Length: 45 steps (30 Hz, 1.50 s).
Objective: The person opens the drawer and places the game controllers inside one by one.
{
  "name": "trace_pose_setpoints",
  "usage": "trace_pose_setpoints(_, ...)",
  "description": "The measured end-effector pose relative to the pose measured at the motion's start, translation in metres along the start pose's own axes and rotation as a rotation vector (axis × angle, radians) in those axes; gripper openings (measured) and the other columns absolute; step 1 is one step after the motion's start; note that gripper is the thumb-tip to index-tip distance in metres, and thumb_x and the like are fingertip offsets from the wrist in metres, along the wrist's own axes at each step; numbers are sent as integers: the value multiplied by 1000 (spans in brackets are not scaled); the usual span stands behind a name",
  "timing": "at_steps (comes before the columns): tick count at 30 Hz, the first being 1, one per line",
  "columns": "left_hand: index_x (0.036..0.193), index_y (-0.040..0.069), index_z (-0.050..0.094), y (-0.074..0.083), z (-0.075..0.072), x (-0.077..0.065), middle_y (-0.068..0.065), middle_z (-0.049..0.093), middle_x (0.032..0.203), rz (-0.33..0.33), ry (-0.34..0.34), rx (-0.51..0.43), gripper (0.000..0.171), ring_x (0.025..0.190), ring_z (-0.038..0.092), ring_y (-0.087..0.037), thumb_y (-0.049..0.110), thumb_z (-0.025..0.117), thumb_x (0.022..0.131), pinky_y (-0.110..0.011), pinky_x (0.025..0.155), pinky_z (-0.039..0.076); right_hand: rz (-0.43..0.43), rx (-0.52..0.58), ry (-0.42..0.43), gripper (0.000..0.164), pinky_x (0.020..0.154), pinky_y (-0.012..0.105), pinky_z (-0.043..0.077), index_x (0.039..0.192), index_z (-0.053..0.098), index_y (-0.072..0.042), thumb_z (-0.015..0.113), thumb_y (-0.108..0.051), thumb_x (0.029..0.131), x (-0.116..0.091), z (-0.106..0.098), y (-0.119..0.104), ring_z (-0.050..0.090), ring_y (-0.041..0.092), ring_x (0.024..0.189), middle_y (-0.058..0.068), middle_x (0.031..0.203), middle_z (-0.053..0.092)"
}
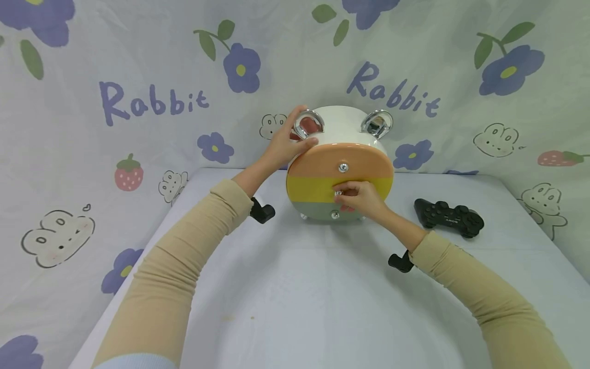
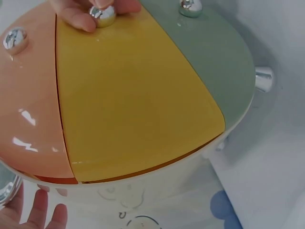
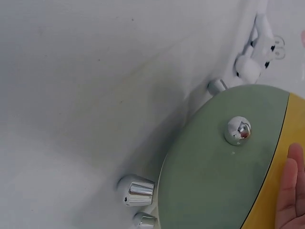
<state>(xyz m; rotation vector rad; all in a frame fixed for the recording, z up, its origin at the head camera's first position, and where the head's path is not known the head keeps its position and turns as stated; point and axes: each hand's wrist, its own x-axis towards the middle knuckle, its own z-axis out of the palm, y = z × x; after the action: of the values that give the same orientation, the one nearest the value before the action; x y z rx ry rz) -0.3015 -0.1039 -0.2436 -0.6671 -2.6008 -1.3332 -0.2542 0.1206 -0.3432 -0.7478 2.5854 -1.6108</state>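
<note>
A rounded white mini drawer cabinet (image 1: 343, 120) with silver ring ears stands at the back of the table. Its oval front has an orange drawer (image 1: 313, 161), a yellow drawer (image 1: 309, 189) and a green drawer (image 1: 313, 211), each with a silver knob. My right hand (image 1: 365, 199) pinches the yellow drawer's knob (image 2: 104, 19) between thumb and fingers. Against the cabinet's upper left side rests my left hand (image 1: 287, 146), its thumb by the front edge and its spread fingers beside the left ring ear (image 1: 308, 124). In the left wrist view, narrow gaps border the yellow drawer.
A black game controller (image 1: 449, 218) lies on the table to the right of the cabinet. Behind stands a patterned cloth backdrop (image 1: 152, 51). Dark wrist-camera parts show beside both sleeves. The cabinet rests on short silver feet (image 3: 138, 190).
</note>
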Motion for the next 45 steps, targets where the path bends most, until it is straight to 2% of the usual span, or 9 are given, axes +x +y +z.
trace_pose_setpoints(2, 145, 31, 18, 0, 0, 0, -4, 29, 147, -2, 0, 1, 78, 121, 42, -25, 34, 66, 83, -46, 94, 39, 13, 5, 2, 26, 54, 26, 51, 104, 65, 4, 67, -10, 82, 0, -1, 2, 64, 20, 61, 16, 81, 69)
trace_pose_setpoints(7, 145, 31, 18, -1, 1, 2, -4, 30, 146, -1, -2, -2, 78, 116, 45, -25, 35, 66, 83, -45, 93, 40, 49, 26, -11, 26, 56, 27, 52, 105, 66, 2, 68, -12, 82, -2, -1, 2, 64, 35, 69, 19, 82, 68)
trace_pose_setpoints(9, 145, 30, 19, 0, 1, 2, -4, 31, 146, -1, -1, -4, 78, 114, 46, -25, 34, 66, 83, -44, 93, 40, 63, 28, -17, 26, 57, 29, 53, 105, 66, 1, 68, -12, 82, -4, -1, 1, 64, 34, 68, 21, 82, 67)
trace_pose_setpoints(14, 145, 31, 19, 1, 1, 2, -5, 31, 145, -7, -4, -7, 79, 112, 46, -25, 34, 67, 82, -44, 93, 40, 105, 18, -21, 26, 60, 31, 53, 105, 66, 0, 68, -13, 82, -10, 0, -5, 64, 20, 64, 21, 83, 67)
trace_pose_setpoints(19, 144, 31, 20, 1, 1, 2, -5, 30, 146, -12, 2, -5, 79, 118, 43, -24, 34, 68, 82, -44, 95, 39, 133, 11, -26, 27, 62, 31, 54, 105, 66, 1, 69, -13, 81, -17, 3, -10, 65, 27, 68, 16, 81, 68)
trace_pose_setpoints(24, 144, 30, 20, 1, 1, 1, -5, 33, 144, -14, 6, -15, 78, 114, 45, -24, 34, 67, 82, -44, 94, 40, 125, 7, -32, 27, 60, 27, 52, 105, 66, 0, 69, -13, 82, -23, 5, -13, 64, 32, 70, 15, 79, 68)
trace_pose_setpoints(28, 144, 31, 21, 2, 2, 0, -4, 34, 144, -24, 5, -14, 77, 111, 46, -22, 35, 67, 82, -42, 93, 41, 113, 11, -40, 27, 60, 24, 52, 104, 66, 2, 68, -12, 82, -30, 6, -15, 63, 28, 68, 16, 80, 68)
trace_pose_setpoints(38, 143, 32, 21, 1, 2, 1, -4, 36, 142, -21, 6, -9, 77, 108, 48, -22, 35, 68, 82, -41, 92, 42, 82, 48, -33, 26, 62, 25, 53, 104, 66, 4, 68, -8, 81, -49, 12, -20, 64, 25, 67, 20, 82, 67)
trace_pose_setpoints(45, 143, 32, 21, 1, 1, 1, -4, 35, 143, -27, 5, -17, 77, 106, 48, -22, 36, 68, 82, -41, 92, 42, 53, 27, -43, 24, 62, 24, 53, 103, 66, 5, 67, -3, 81, -59, 14, -25, 64, 24, 66, 15, 80, 68)
